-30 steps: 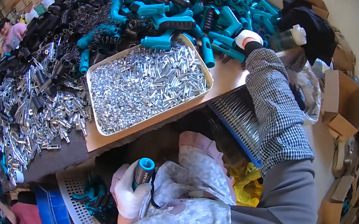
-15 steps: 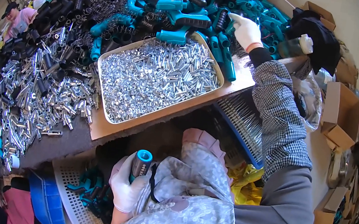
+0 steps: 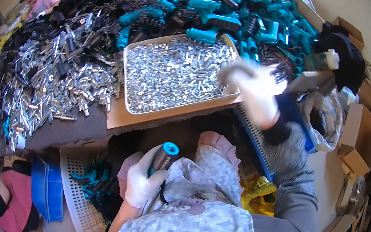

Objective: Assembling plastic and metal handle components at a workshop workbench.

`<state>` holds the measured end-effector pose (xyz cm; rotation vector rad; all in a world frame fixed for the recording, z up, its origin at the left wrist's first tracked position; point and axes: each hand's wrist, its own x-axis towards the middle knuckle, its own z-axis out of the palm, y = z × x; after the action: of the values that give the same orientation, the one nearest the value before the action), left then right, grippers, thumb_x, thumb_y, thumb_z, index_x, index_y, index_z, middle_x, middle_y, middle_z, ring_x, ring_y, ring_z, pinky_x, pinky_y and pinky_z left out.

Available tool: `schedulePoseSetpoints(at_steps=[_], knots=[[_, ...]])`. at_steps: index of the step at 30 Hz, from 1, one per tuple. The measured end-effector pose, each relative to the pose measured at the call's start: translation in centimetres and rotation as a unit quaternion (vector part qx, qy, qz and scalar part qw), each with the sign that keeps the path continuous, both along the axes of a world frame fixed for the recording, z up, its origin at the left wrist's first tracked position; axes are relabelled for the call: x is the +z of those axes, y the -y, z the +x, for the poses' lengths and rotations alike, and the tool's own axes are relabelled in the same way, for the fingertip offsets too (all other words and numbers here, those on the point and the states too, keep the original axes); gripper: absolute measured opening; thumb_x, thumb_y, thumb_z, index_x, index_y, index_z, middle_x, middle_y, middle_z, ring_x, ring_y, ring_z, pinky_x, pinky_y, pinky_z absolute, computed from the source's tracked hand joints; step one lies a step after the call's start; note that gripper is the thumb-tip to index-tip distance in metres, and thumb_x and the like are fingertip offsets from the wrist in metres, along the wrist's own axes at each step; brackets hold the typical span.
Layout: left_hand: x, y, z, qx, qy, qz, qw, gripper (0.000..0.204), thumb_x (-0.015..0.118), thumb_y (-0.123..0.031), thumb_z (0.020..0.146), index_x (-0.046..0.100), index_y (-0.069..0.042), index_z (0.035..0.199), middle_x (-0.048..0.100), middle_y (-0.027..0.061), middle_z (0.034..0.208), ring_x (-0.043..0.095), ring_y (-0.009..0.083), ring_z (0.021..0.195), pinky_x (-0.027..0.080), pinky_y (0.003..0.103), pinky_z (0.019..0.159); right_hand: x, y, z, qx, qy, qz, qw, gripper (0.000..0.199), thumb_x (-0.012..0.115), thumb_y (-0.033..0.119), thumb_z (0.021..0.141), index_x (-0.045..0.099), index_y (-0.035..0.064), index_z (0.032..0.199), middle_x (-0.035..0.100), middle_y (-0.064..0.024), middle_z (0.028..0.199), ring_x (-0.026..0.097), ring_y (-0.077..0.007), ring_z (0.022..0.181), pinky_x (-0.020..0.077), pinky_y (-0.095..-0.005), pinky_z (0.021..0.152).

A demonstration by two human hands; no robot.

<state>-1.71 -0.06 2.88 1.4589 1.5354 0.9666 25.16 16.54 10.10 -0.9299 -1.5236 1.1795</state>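
Observation:
My left hand [image 3: 143,183], in a white glove, is closed around a dark cylindrical housing [image 3: 162,160] with a teal ring at its open upper end. It is held tilted in front of the patterned apron [image 3: 193,226]. My right hand [image 3: 259,95], gloved in white, is smeared by motion by the right end of the cream tray [image 3: 172,111]. A dark blurred thing [image 3: 235,73] shows at its fingers; its kind cannot be made out. Small silvery metal pieces [image 3: 162,77] fill the tray.
Teal and black plastic housings [image 3: 218,18] heap behind the tray. Silvery metal parts [image 3: 57,83] are piled on the left. A white perforated basket [image 3: 71,190] and blue bin [image 3: 47,187] stand below. Cardboard boxes [image 3: 358,135] are at right; another person [image 3: 15,199] sits lower left.
My right hand has come back from the teal heap toward the tray's right end, with a dark blurred thing at its fingers. My left hand still holds the housing. The whole view has shifted.

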Motion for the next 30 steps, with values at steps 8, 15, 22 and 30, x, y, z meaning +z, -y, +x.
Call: schedulePoseSetpoints(at_steps=[8,15,22,30], knots=[[0.3,0.0,-1.2,-0.002,-0.010,0.049,0.999,0.064,0.082,-0.022,0.071,0.064,0.000,0.129,0.071,0.0200,0.102,0.071,0.0320,0.092,0.054,0.037,0.085,-5.8,7.3,-7.4,0.187,-0.181,-0.110,0.959,0.017,0.064,0.005,0.087,0.070,-0.0044,0.100,0.070,-0.0140,0.109,0.066,-0.0215,0.104,0.0497,-0.0354,0.098],[-0.8,0.0,-2.0,0.013,0.001,0.087,0.996,0.069,0.084,-0.032,0.068,0.065,0.002,0.125,0.070,0.0204,0.097,0.071,0.0349,0.090,0.053,0.039,0.079,-4.9,7.3,-8.2,0.255,-0.202,-0.154,0.933,0.022,0.072,0.020,0.090,0.072,-0.0008,0.098,0.065,-0.0179,0.129,0.060,-0.0245,0.118,0.0445,-0.0392,0.105],[-2.1,-0.4,-2.0,-0.019,-0.022,0.143,0.989,0.075,0.085,-0.046,0.070,0.066,0.002,0.124,0.068,0.0211,0.089,0.067,0.0360,0.078,0.052,0.038,0.074,-3.6,5.9,-6.7,0.338,-0.098,-0.092,0.931,0.023,0.070,0.020,0.094,0.071,-0.0006,0.105,0.062,-0.0161,0.132,0.059,-0.0239,0.121,0.0449,-0.0389,0.106],[-2.9,-0.1,-1.7,0.042,0.158,0.078,0.983,0.092,0.082,-0.064,0.072,0.063,0.008,0.127,0.070,0.0138,0.097,0.067,0.0197,0.087,0.052,0.033,0.080,0.1,-0.2,-3.2,0.219,0.216,0.141,0.941,0.061,0.078,0.032,0.085,0.060,0.0030,0.136,0.060,-0.0156,0.136,0.055,-0.0284,0.130,0.0430,-0.0432,0.110]])
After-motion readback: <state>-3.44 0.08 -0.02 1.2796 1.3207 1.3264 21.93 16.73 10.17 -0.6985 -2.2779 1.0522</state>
